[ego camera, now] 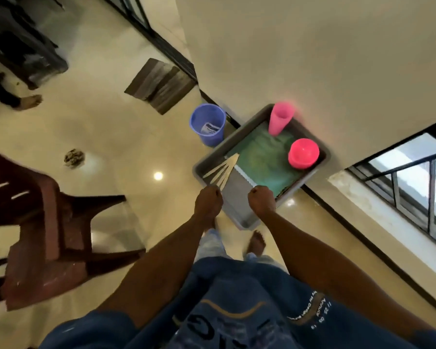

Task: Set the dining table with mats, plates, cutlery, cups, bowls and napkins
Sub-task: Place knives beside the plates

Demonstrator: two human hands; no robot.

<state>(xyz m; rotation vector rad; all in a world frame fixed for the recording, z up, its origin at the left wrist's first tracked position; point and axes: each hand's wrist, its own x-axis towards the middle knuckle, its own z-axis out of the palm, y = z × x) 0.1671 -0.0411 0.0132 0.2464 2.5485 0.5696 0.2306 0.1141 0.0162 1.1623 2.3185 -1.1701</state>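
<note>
Our fingers curled out of sight under both fists, our view of the grey tray (239, 210) motion-smeared, bin (208, 124) contents too blurred to name, brown chair (45, 222) cut off at nine o'clock

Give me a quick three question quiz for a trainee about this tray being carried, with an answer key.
1. True or false: both hands grip the near edge of the grey tray.
2. Which item stands at the tray's far corner? A) pink cup B) pink bowl C) wooden cutlery
3. Fill in: the bowl sits on the ____ mat.

Key:
1. True: the left hand and the right hand each curl their fingers on the near rim.
2. A
3. green
</note>
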